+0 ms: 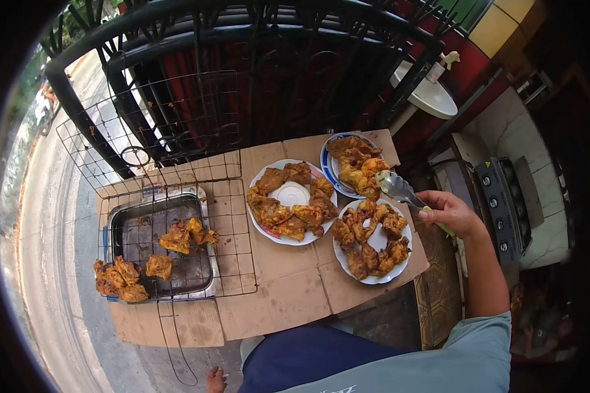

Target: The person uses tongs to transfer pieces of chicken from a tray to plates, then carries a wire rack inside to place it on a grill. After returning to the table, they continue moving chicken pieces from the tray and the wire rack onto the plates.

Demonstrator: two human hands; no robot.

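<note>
My right hand point(449, 213) is closed around the green-handled tongs point(403, 191), whose tips are at the chicken pieces point(357, 164) on the blue-rimmed plate point(329, 171). Low in the view, my left hand point(216, 380) hangs beside my body, partly cut off, its fingers small and unclear. A larger round plate point(262, 229) holds browned chicken in a ring around a white disc point(290, 194). Nearer me, a white plate point(393, 274) bears more chicken. On the left, a wire grill rack point(233, 262) lies over a metal tray point(206, 196), with several chicken pieces point(177, 237) on it.
Cardboard point(288, 281) covers the table under the plates. A black metal gate point(242, 39) rises behind it, with a white sink point(432, 98) at the back right. A gas stove point(501, 206) stands to the right. A street point(52, 196) runs along the left.
</note>
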